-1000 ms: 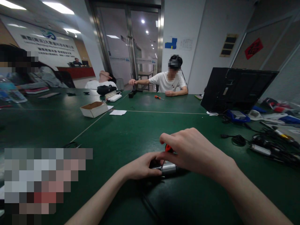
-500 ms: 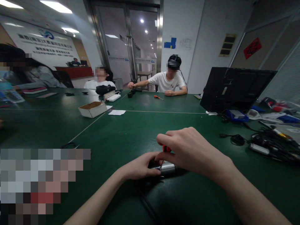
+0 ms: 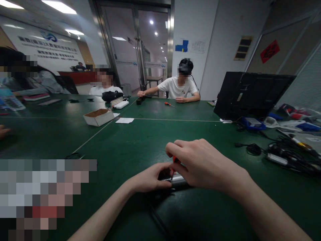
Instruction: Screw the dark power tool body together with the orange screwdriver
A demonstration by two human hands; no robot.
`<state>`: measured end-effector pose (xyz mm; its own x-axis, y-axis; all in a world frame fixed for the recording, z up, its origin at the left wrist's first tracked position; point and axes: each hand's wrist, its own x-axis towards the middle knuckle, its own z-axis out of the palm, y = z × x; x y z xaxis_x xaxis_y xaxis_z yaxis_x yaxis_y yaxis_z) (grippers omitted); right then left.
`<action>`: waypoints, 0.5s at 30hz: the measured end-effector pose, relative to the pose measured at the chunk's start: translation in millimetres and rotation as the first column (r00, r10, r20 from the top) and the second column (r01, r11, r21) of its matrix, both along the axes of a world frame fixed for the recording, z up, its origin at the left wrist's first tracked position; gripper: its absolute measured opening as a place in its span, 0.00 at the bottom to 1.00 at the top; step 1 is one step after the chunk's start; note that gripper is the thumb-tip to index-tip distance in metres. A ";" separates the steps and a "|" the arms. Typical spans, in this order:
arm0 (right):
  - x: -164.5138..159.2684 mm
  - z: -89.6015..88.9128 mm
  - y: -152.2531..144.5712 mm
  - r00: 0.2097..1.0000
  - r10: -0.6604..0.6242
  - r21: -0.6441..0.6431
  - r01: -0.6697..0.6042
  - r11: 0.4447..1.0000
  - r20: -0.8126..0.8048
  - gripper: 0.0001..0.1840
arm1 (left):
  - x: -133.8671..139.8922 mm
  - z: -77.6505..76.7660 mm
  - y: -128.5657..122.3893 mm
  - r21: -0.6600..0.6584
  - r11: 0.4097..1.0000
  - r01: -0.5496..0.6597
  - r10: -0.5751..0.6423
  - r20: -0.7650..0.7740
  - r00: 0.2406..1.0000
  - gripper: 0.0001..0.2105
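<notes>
On the green table lies a silver metal cylinder (image 3: 178, 180) with a dark end, partly covered by my fingers. My left hand (image 3: 150, 176) is closed round its left end, thumb along the near side. Above it, my right hand (image 3: 200, 160) grips a screwdriver (image 3: 176, 160) by its red and black handle, which shows only in part between the fingers. The screwdriver points down toward the cylinder between my two hands; its tip is too small to make out. A black cable (image 3: 159, 217) runs on the table below my left hand toward me.
A white open box (image 3: 98, 117) and paper (image 3: 124, 120) lie ahead. Across the table sits a person (image 3: 179, 87) near an orange screwdriver (image 3: 169, 104). At right stand a black monitor (image 3: 250, 95) and a heap of cables (image 3: 296, 154). Other people sit at left.
My right hand has turned slightly and shifted a little left and down, tilting the screwdriver handle. The left hand stays on the cylinder. The person across has moved a hand onto a small black object.
</notes>
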<state>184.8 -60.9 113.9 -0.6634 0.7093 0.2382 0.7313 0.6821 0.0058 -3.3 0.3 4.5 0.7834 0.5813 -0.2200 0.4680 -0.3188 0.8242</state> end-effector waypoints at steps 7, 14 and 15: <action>0.7 0.0 0.3 1.000 -0.018 0.001 0.018 1.000 0.003 0.10 | 0.2 -2.1 0.0 -0.010 1.000 -0.016 0.016 0.013 1.000 0.15; 1.1 2.9 -4.5 0.995 0.089 -0.113 -0.092 0.989 -0.036 0.07 | 0.1 -9.1 2.0 0.034 0.999 -0.008 0.008 0.012 1.000 0.16; 0.8 2.3 -4.3 0.995 0.093 -0.102 -0.095 0.990 -0.029 0.07 | 0.3 -7.8 1.5 0.036 0.999 -0.007 0.007 0.010 1.000 0.16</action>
